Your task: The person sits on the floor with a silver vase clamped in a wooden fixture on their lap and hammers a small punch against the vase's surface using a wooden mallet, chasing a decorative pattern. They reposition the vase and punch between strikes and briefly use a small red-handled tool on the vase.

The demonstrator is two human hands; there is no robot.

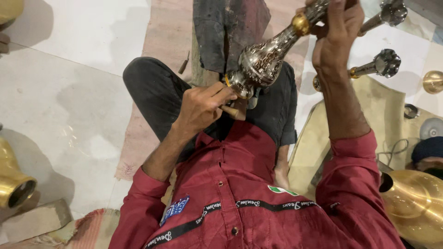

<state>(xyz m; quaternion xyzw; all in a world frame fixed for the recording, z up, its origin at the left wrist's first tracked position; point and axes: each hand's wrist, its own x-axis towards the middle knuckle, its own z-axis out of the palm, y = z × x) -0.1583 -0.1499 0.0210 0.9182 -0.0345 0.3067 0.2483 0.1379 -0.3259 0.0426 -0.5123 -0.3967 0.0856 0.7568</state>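
Shirt: a red shirt (249, 203) with dark trim filled the near edge of the head view, both sleeves reaching up toward the work.
Left hand: the left hand (200, 108) was curled shut around a small wooden-handled tool (230, 111), knuckles up, wrist bent, forearm rising from the lower left.
Tool tip: it sat against the wide lower end of the vase — the exact point of contact was hidden by the fingers.
Vase: an engraved silver-coloured metal vase (265, 60) with a gold band at the neck was held tilted in the air over the lap, its neck running up and to the right.
Right hand: the right hand (334, 34) was clamped around the narrow neck from above, arm stretched nearly straight, thumb side toward the camera.
Risk, slip: the tool could likely have skidded off the rounded, polished belly and scratched the pattern, or jabbed the leg in dark trousers (157, 92) just beneath.
Risk, hold: with the piece carried only at its thin end, a hard push might have twisted it in the grasp — or let it drop.
Farther off: two more silver stems (378, 64) lay on the pale floor to the right, and brass vessels (415, 203) sat at both sides.
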